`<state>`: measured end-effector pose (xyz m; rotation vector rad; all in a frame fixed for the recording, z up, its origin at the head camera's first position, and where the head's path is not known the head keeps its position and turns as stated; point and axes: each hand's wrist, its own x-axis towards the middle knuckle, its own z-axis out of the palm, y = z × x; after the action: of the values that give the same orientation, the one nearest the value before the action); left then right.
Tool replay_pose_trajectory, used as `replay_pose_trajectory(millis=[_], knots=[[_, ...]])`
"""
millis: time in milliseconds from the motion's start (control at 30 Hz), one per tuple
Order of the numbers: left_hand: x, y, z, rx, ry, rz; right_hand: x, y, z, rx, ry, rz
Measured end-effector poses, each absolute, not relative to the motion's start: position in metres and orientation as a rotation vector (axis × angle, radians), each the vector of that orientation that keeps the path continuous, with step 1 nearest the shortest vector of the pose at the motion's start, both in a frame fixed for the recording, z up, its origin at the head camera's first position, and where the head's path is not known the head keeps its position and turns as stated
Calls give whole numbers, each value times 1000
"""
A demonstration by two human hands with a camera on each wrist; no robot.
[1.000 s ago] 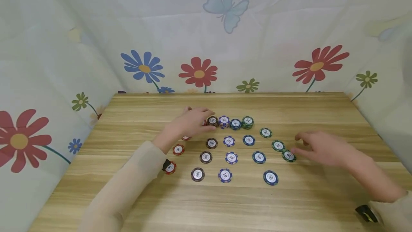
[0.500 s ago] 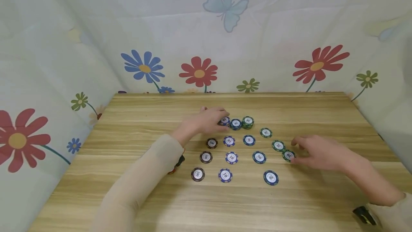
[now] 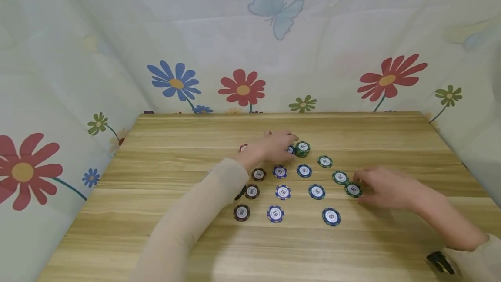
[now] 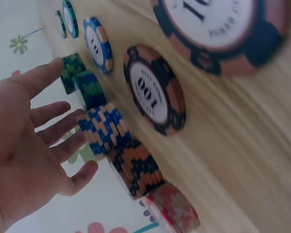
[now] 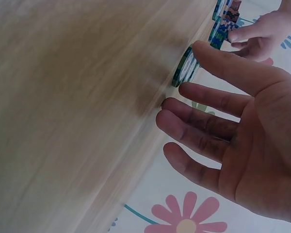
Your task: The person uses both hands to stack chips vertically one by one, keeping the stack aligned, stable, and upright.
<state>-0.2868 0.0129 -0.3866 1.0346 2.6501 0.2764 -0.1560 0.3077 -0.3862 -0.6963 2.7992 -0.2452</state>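
Observation:
My left hand [image 3: 274,147] reaches over the row of poker chip stacks at the back, fingers spread. In the left wrist view its fingers are beside the green stack [image 4: 72,73], the blue-green stack [image 4: 89,90] and the blue-and-beige stack [image 4: 105,129]. Farther along that row stand a brown-and-black stack [image 4: 138,168] and a red stack [image 4: 175,208]. My right hand [image 3: 385,187] hovers at the right with loosely bent fingers, nothing gripped. Its thumb is close to a green 20 chip [image 3: 353,190]; whether they touch I cannot tell.
Single chips lie flat in front of the stacks: brown 100 chips [image 3: 242,213], blue 10 chips [image 3: 275,214], dark blue 50 chips [image 3: 331,216] and more green 20 chips [image 3: 325,161]. A flowered cloth [image 3: 332,34] hangs behind the wooden table [image 3: 313,251].
My left hand has slid rightward along the stacks, from the red and brown ones toward the blue-green one. The right hand has barely shifted, and the visible loose chips lie as before.

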Motion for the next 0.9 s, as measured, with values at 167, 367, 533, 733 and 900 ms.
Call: replay_pose_trajectory(millis=[167,367,533,733,900], knots=[[-288,24,-391,1036,2677,284,-157,308,-386,-709,2784,-239],[-290,33,-391,1031,2703,246,-157,307,-386,-711,2781,-213],[-290,43,-392,1059,2716,216,-157,305,-386,-701,2782,-191],[-291,50,-393,1111,2743,143,-156,303,-386,-686,2791,-191],[-294,51,-395,1104,2753,123,-156,302,-386,-681,2792,-180]])
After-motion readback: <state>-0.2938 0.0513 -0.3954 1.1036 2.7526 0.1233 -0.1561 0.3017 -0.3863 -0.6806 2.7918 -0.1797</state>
